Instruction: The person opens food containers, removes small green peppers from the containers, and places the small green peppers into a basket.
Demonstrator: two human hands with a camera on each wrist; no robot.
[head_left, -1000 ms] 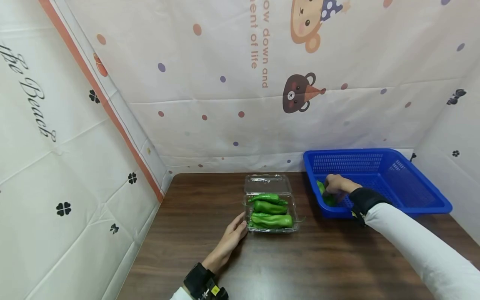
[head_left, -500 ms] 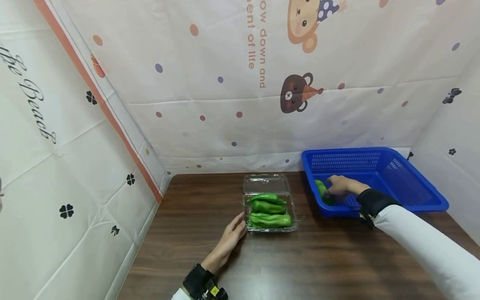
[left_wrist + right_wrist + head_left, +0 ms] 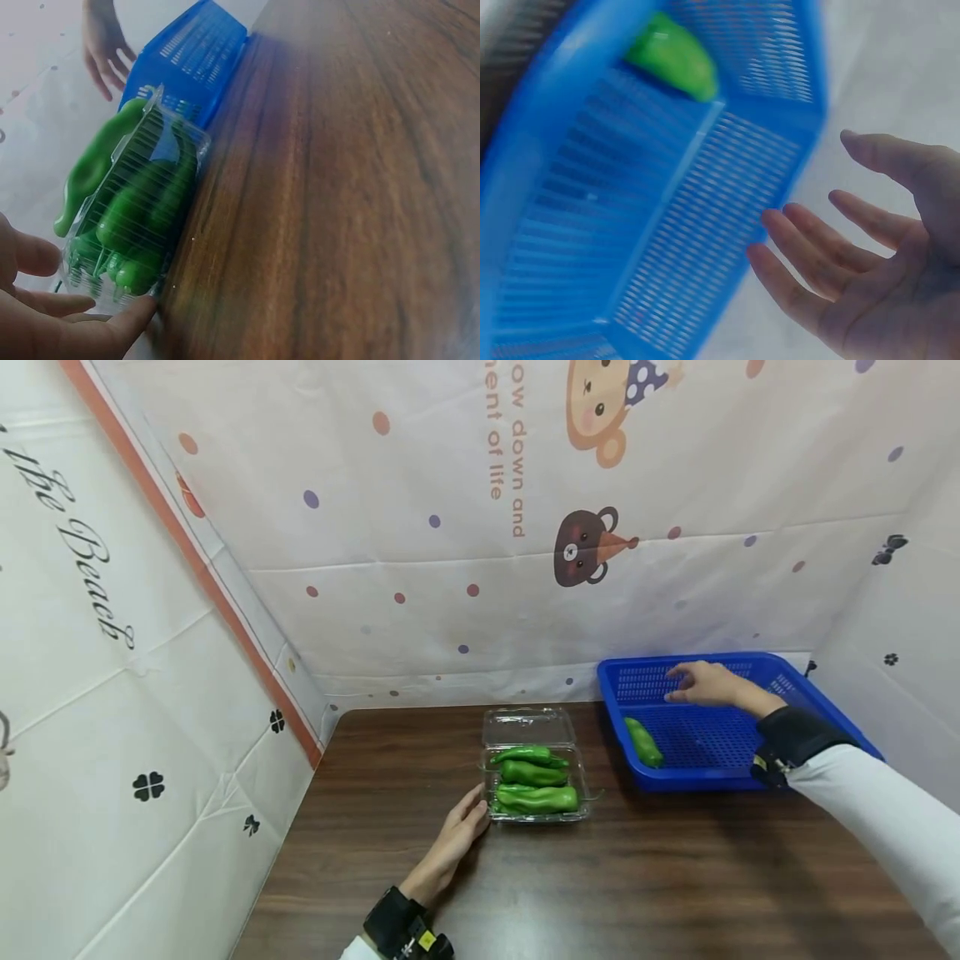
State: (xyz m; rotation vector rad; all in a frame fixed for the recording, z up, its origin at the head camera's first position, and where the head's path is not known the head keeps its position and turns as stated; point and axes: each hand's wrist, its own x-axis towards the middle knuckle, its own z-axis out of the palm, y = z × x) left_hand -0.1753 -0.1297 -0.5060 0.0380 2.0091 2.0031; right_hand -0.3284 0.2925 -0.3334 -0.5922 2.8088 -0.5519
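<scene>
A single green pepper [image 3: 644, 742] lies loose along the near-left side of the blue slotted basket [image 3: 750, 777]. Left of it, an open clear clamshell box [image 3: 534, 727] holds several more green peppers [image 3: 537, 773], stacked crosswise.

basket [image 3: 757, 664]: blue, slotted | peppers [image 3: 536, 772]: green | table [image 3: 600, 877]: dark wood-grain

A staged recording booth is showing here: cartoon-bear printed sheets [image 3: 570, 527] are hanging as 3 walls around a dark wooden table [image 3: 600, 877], and both arms are wearing wrist-mounted camera straps [image 3: 787, 739].
</scene>
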